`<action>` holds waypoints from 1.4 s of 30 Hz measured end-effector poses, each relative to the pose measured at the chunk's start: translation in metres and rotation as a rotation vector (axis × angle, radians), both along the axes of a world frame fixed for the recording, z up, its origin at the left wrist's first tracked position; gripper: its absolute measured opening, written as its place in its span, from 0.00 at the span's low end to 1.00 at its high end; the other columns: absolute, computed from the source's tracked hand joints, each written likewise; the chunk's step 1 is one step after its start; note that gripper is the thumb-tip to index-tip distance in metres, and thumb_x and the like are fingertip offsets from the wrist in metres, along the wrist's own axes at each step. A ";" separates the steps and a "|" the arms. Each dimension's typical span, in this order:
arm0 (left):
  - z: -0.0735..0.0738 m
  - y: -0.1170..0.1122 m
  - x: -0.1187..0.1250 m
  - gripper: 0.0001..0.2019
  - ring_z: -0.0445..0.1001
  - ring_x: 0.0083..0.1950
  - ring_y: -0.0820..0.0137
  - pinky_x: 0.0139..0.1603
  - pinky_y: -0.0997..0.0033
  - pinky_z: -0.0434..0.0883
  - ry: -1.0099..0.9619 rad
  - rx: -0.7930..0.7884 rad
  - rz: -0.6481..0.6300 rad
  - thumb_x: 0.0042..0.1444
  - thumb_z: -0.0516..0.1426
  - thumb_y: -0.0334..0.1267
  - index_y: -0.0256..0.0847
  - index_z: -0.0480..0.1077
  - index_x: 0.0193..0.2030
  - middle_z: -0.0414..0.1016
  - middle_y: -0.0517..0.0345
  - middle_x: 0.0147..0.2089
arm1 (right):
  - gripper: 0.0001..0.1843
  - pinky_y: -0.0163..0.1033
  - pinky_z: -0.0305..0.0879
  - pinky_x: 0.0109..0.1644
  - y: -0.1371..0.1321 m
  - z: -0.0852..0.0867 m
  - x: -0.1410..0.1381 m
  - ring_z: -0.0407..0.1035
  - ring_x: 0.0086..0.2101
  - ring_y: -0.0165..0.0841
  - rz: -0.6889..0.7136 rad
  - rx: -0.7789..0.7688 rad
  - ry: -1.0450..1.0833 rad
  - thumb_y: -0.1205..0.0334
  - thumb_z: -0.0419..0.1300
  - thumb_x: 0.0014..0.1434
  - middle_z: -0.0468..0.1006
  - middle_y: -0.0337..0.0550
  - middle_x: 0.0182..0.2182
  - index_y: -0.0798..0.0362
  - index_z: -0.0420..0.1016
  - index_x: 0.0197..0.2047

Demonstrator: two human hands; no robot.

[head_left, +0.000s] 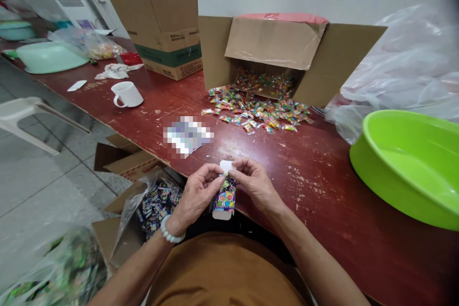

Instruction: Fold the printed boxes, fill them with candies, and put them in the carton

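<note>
At the bottom centre of the frame, a brown garment (222,270) is being worn, and just above it a small printed box (225,196) is being held upright, near the table's front edge. Its upper end is being gripped from the left by the closed thumb and fingers of the left hand (198,192), above whose wrist a beaded bracelet (172,230) is being worn. From the right, the same end is being pinched between the thumb and bent fingers of the right hand (256,181), beside a raised white flap (226,165). At lower left, green packets are being held in a plastic bag (66,267), and dark packets (159,208) are being contained in a lined carton. At right, a lime-green basin (380,172) is being supported by the red table (311,177). Above the hands, a flat item (187,136) is being obscured by pixelation. Farther up, wrapped candies (263,114) are being spilled across the tabletop before an open cardboard box (276,43), while a white mug (132,94) is being displayed at centre left. Behind it, a taller carton (163,33) is being supported, and at upper left a pale green basin (50,57) is being partly overlapped by a clear bag (84,40).
</note>
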State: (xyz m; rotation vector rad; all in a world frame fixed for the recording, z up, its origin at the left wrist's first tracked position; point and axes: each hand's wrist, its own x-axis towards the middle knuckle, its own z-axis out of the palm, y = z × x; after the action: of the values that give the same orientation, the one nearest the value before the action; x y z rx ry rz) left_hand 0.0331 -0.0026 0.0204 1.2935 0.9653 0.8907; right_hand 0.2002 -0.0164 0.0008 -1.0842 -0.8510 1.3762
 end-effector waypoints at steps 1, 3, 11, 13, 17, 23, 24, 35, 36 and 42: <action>0.000 0.000 0.000 0.12 0.72 0.33 0.72 0.35 0.74 0.70 0.012 0.012 -0.013 0.56 0.64 0.45 0.40 0.71 0.41 0.75 0.60 0.33 | 0.19 0.37 0.70 0.37 0.002 0.001 0.002 0.73 0.31 0.32 0.011 0.014 -0.006 0.56 0.73 0.47 0.79 0.38 0.31 0.51 0.76 0.41; -0.002 0.000 0.001 0.13 0.73 0.35 0.72 0.37 0.74 0.71 0.003 0.017 -0.011 0.55 0.65 0.44 0.41 0.70 0.41 0.75 0.60 0.35 | 0.17 0.37 0.69 0.38 0.006 0.002 0.007 0.73 0.30 0.31 0.055 0.062 -0.084 0.57 0.73 0.48 0.80 0.39 0.31 0.52 0.78 0.40; -0.006 -0.003 0.006 0.25 0.77 0.29 0.68 0.30 0.70 0.74 -0.266 -0.446 -0.133 0.57 0.61 0.59 0.42 0.66 0.51 0.75 0.60 0.32 | 0.09 0.34 0.65 0.28 0.001 -0.004 0.004 0.68 0.21 0.28 0.016 0.179 -0.190 0.54 0.68 0.57 0.77 0.36 0.23 0.51 0.80 0.35; -0.006 -0.005 0.008 0.29 0.76 0.24 0.67 0.25 0.68 0.74 -0.275 -0.585 -0.188 0.58 0.54 0.66 0.39 0.70 0.46 0.76 0.55 0.31 | 0.10 0.34 0.65 0.27 -0.003 -0.003 0.004 0.68 0.20 0.27 0.088 0.217 -0.283 0.53 0.65 0.60 0.78 0.37 0.25 0.51 0.80 0.39; -0.008 -0.004 0.013 0.32 0.72 0.18 0.71 0.19 0.74 0.68 -0.212 -0.557 -0.131 0.59 0.49 0.68 0.37 0.73 0.40 0.75 0.56 0.26 | 0.10 0.35 0.70 0.31 -0.002 0.005 0.007 0.73 0.23 0.28 0.135 0.244 -0.436 0.54 0.63 0.62 0.82 0.41 0.31 0.52 0.80 0.38; -0.016 0.001 0.014 0.36 0.70 0.18 0.74 0.20 0.76 0.67 -0.094 -0.352 -0.130 0.61 0.46 0.69 0.34 0.75 0.33 0.76 0.53 0.25 | 0.09 0.33 0.66 0.24 0.014 0.017 0.007 0.72 0.20 0.29 0.205 0.105 -0.316 0.56 0.64 0.57 0.81 0.39 0.27 0.53 0.79 0.36; -0.016 0.003 0.013 0.36 0.70 0.18 0.74 0.21 0.76 0.67 -0.082 -0.338 -0.135 0.61 0.45 0.69 0.34 0.75 0.33 0.76 0.53 0.25 | 0.09 0.33 0.66 0.24 0.016 0.017 0.007 0.72 0.20 0.29 0.194 0.091 -0.280 0.55 0.65 0.56 0.81 0.39 0.26 0.53 0.79 0.34; -0.021 0.004 0.010 0.33 0.70 0.16 0.73 0.16 0.76 0.65 -0.111 -0.382 -0.129 0.63 0.48 0.65 0.40 0.69 0.60 0.75 0.58 0.26 | 0.11 0.42 0.72 0.48 0.008 0.013 0.012 0.77 0.40 0.35 0.296 0.319 -0.437 0.56 0.59 0.65 0.84 0.43 0.41 0.50 0.81 0.37; -0.022 0.005 0.011 0.34 0.70 0.16 0.72 0.15 0.76 0.65 -0.134 -0.420 -0.116 0.62 0.49 0.66 0.42 0.68 0.61 0.74 0.58 0.26 | 0.11 0.43 0.71 0.51 0.007 0.013 0.013 0.76 0.43 0.35 0.301 0.352 -0.471 0.57 0.58 0.66 0.83 0.43 0.45 0.49 0.81 0.39; -0.015 -0.005 0.013 0.24 0.80 0.30 0.66 0.32 0.67 0.76 -0.376 -0.572 -0.043 0.61 0.60 0.52 0.46 0.64 0.60 0.80 0.53 0.40 | 0.13 0.39 0.71 0.47 0.057 0.005 0.039 0.76 0.41 0.34 0.297 0.353 -0.795 0.57 0.56 0.68 0.82 0.43 0.41 0.50 0.81 0.45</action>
State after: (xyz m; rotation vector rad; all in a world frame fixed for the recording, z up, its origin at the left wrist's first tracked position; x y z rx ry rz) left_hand 0.0460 -0.0079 0.0051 0.6299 0.8072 0.7177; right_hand 0.2389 0.0401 0.0053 -1.2606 -1.8177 0.9441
